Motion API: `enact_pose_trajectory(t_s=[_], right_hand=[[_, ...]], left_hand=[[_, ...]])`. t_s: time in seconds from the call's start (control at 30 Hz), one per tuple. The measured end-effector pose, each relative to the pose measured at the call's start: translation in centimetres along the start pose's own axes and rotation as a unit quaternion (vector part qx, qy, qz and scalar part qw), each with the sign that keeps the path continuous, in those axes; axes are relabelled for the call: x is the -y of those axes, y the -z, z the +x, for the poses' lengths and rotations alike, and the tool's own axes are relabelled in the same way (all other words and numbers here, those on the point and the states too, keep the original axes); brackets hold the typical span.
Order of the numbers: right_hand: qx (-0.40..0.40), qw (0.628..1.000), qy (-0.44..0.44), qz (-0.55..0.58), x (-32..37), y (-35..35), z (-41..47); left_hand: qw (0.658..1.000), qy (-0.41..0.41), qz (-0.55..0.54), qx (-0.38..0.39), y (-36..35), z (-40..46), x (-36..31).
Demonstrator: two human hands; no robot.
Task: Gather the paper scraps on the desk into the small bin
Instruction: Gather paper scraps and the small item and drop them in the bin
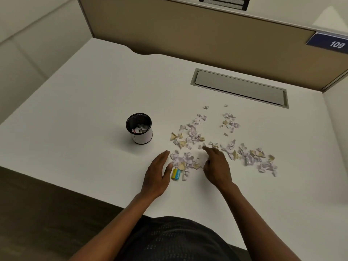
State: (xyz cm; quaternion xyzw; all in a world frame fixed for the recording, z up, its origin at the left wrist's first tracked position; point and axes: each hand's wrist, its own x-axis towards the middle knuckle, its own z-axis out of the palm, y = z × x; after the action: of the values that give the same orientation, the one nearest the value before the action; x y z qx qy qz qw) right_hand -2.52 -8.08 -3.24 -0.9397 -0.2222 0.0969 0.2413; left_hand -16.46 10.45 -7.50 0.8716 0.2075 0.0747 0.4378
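Left hand (157,175) flat and open on edge, palm turned right, forming a wall at 9 o'clock of a small heap of paper scraps (185,161). Right hand (216,166) open too, fingers loosely curved and gripping nothing, set at 3 o'clock of the same heap, palm facing left. Placed so, most likely, to squeeze the loose bits together between both palms for one scoop instead of many single picks. Just beside the left thumb, at 6 o'clock of the heap, a yellow-and-blue block (176,174), possibly an eraser; worth keeping out of the scoop. Further out, more scraps (194,131) scattered at 12 o'clock of the hands, another cluster (229,122) toward 1 o'clock, and a long spread (254,157) at 3 o'clock beyond the right hand. Small bin (139,129) upright on the desk (84,110) at 10 o'clock of the left hand, well apart from the heap, already holding some crumpled paper. Most of the job yet undone, judging by the litter.
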Motion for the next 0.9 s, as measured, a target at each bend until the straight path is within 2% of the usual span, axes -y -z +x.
enact_pose_trajectory(t_s=[0.13,0.23,0.37,0.5,0.6,0.73,0.9], right_hand=[[0.082,0.995,0.036,-0.054,0.3,-0.5,-0.6],[0.070,0.996,0.055,-0.028,1.0,-1.0,-1.0],[0.019,1.000,0.011,-0.017,1.1,-0.5,1.0],[0.069,0.996,0.027,-0.050,1.4,-0.5,1.5],[0.070,0.993,0.071,-0.065,1.9,-1.4,0.4],[0.053,0.996,0.065,-0.037,2.8,-2.0,0.4],[0.096,0.988,0.097,-0.066,3.2,-2.3,1.3]], left_hand=[[0.999,-0.006,0.014,0.034,-0.9,0.8,-0.8],[0.997,-0.010,0.027,0.069,-1.6,0.6,-1.7],[0.997,-0.029,-0.005,0.066,-1.5,-0.1,-2.2],[0.999,-0.016,-0.019,0.043,-0.8,0.2,-1.8],[0.999,-0.013,-0.018,0.033,-0.3,0.3,-1.6],[1.000,0.005,-0.016,0.015,0.0,0.4,-1.2],[0.999,0.007,0.011,0.040,0.0,0.3,-1.6]])
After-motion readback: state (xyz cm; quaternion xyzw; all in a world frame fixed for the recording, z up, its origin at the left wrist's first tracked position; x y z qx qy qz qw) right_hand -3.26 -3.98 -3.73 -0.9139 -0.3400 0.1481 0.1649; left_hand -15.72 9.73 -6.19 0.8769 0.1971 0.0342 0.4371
